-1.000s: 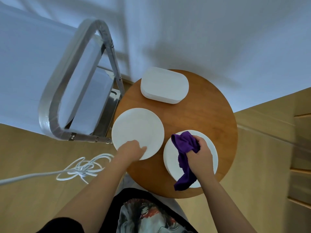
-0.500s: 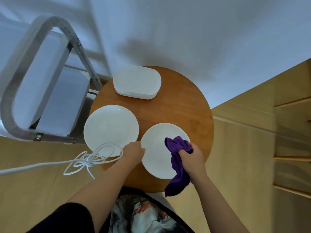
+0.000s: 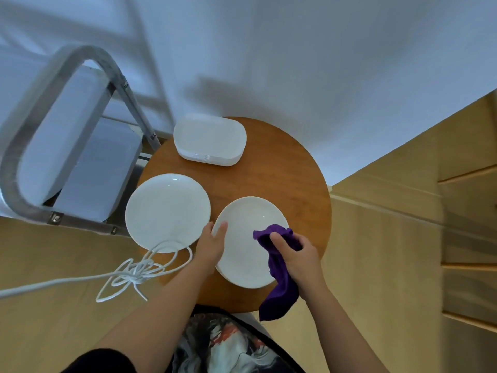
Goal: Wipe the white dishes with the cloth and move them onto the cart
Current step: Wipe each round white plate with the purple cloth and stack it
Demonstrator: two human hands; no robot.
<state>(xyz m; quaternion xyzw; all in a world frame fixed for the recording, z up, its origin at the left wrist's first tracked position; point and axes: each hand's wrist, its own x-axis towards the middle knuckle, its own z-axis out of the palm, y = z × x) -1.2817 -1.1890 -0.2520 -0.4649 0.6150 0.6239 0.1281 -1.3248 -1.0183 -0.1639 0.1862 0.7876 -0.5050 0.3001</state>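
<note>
While the left hand [image 3: 212, 244] grips the rim of the near plate [image 3: 247, 254] on the round table [image 3: 282, 189], the right hand [image 3: 298, 255] presses the bunched purple cloth [image 3: 277, 267] onto it. Wiping is under way; transfer to the cart [image 3: 61, 135] at left likely follows.

Cart handle [image 3: 32, 146] and cord [image 3: 134, 273] crowd the table's [image 3: 290, 189] left
</note>
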